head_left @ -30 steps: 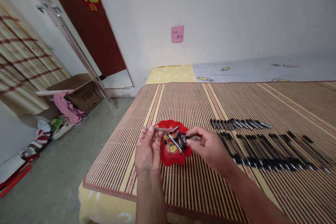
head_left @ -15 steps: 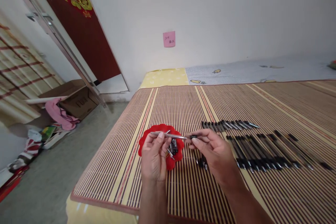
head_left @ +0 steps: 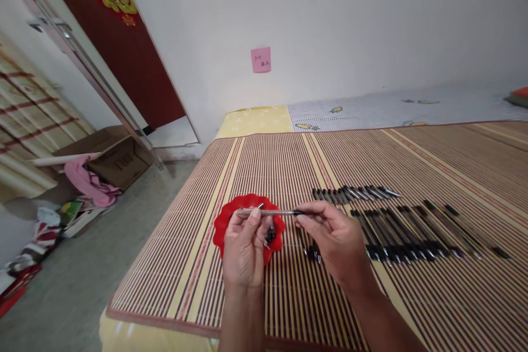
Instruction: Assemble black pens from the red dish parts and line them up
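Observation:
Between the thumb and fingers of my left hand (head_left: 245, 253) lies a slim clear pen barrel (head_left: 276, 212), held level. My right hand (head_left: 336, 239) pinches the black piece (head_left: 297, 212) at the barrel's right end, and the two parts touch. Whether the piece is fully seated I cannot tell. Below and behind my left hand sits a red scalloped dish (head_left: 221, 220) with small black and silver pen parts (head_left: 270, 232) in it, partly hidden by the hand. A few more pens (head_left: 311, 254) lie partly covered by my right hand.
To the right, a row of pens (head_left: 396, 234) lies on the striped bamboo mat (head_left: 185, 231). Behind it runs a row of short dark pen parts (head_left: 344, 194). A pink note (head_left: 261, 60) is stuck on the wall; a cardboard box (head_left: 119, 162) stands on the floor at left.
My right hand has brought the black piece up against the barrel's right end; before, it was held slightly apart. The view has shifted slightly.

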The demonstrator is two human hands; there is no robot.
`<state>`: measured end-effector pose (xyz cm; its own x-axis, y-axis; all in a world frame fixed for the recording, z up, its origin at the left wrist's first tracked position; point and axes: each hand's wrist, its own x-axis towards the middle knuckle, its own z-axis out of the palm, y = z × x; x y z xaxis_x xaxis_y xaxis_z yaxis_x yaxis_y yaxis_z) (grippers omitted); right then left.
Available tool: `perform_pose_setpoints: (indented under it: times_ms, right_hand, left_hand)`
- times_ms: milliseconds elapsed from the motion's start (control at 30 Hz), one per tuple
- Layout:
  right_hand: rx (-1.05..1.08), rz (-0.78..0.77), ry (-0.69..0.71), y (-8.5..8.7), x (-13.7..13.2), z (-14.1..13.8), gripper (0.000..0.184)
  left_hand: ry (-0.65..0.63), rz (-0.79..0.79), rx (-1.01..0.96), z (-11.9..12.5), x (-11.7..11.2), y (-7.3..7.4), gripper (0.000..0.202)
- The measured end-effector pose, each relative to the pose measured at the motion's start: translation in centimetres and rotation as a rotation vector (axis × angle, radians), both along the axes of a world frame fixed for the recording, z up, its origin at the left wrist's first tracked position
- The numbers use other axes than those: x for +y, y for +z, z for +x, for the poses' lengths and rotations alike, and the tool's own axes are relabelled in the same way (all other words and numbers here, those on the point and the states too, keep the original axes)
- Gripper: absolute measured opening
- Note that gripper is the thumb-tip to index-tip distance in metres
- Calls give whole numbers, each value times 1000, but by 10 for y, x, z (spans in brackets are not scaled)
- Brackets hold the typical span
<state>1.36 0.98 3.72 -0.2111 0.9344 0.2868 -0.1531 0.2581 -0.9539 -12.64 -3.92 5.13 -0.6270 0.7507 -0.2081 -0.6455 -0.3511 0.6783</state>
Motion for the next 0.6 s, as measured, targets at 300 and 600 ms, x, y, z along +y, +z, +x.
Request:
perform_pose_setpoints:
  times_ms: [300,600]
  right_hand:
    - [-253,53,98,9,0,9,41]
    - [-231,72,91,10,2,9,21]
  left_hand:
    - [-82,43,127,0,-3,0,26]
    - [-41,9,114,-6,-3,-3,24]
